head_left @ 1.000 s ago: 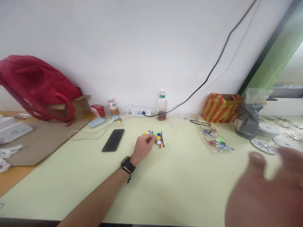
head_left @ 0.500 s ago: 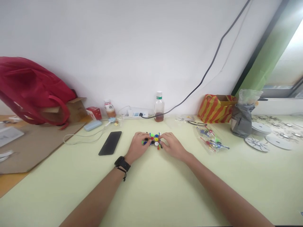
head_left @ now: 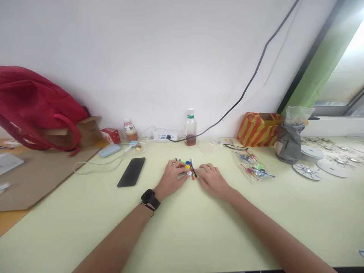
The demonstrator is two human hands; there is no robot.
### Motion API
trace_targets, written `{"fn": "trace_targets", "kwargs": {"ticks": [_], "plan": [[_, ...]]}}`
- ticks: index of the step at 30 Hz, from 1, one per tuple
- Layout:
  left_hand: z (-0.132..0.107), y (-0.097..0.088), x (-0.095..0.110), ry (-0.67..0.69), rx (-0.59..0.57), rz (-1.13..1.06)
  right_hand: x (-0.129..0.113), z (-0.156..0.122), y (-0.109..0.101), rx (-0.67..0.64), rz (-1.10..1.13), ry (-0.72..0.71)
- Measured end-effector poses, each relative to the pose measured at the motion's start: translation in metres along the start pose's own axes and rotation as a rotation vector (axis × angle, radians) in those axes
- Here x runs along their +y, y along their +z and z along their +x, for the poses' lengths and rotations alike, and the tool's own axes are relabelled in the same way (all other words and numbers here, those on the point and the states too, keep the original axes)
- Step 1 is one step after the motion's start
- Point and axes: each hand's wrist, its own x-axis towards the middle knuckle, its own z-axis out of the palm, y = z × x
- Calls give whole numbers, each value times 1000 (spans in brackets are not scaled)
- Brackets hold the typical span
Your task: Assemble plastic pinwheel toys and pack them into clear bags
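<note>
My left hand (head_left: 171,178) curls over a cluster of small coloured plastic pieces (head_left: 182,163) on the table. Its thumb and index finger close on a small white round piece (head_left: 189,173) at the near side of the cluster. A yellow round piece (head_left: 187,166) and a blue one (head_left: 188,162) show just behind. Thin coloured sticks (head_left: 192,165) stand along the cluster's right side. There my right hand (head_left: 212,179) has thumb and index finger drawn together, touching the sticks' near end; what they pinch is too small to make out.
A black phone (head_left: 131,172) lies left of my hands. Clear bags of coloured pieces (head_left: 253,167) lie to the right, near white discs (head_left: 307,171) and a grey bag (head_left: 289,144). Behind stand a bottle (head_left: 190,129) and a power strip (head_left: 160,136) with a black cable.
My left hand has shifted right, its fingertips moving from the cluster's middle to the white round piece. My right hand has moved slightly right, and the sticks beside it show more.
</note>
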Motion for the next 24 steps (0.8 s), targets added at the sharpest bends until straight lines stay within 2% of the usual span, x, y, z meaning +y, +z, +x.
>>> {"fn": "trace_targets", "kwargs": {"ticks": [3,7,12,19,24], "plan": [[1,3,0,-5,3,-7,8,9,8,30,28,45],[3,1,1,-5,18,-35,19,36,19,63,93,146],[3,-3,3,-26,55,-67,20,65,27,45,75,186],[3,-6,8,-101,80,-107,13,72,21,-14,-85,129],[2,-6,9,-167,117,-183,8,76,4,-74,-273,4]]}}
